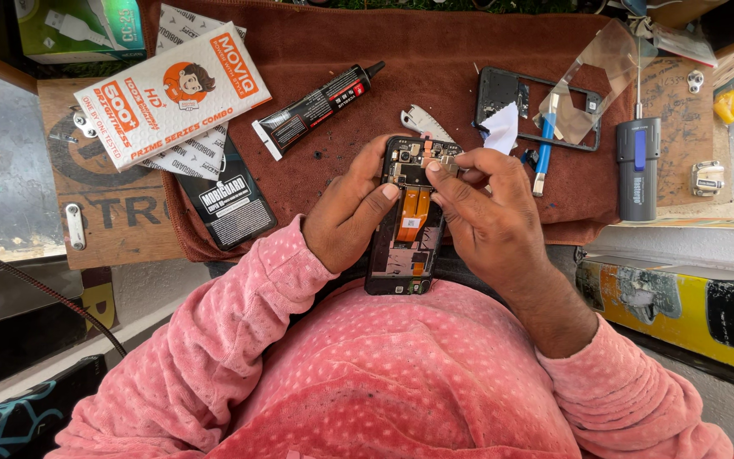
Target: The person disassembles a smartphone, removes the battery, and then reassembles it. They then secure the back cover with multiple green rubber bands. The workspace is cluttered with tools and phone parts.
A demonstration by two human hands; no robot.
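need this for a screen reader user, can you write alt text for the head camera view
Seen from above, a person in a pink sleeve holds an opened phone in the left hand, while the right hand pinches a small metal part at its top. Beyond, a dark red cloth holds a black glue tube, a phone frame and a grey electric screwdriver.

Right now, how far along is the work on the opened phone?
Done: the opened phone has its back off, orange flex cables exposed; a black frame piece lies apart on the brown cloth. In hand: the left hand grips the phone while the right hand pinches a small metal part at its top. Left: the phone is unclosed; the adhesive tube lies capped.
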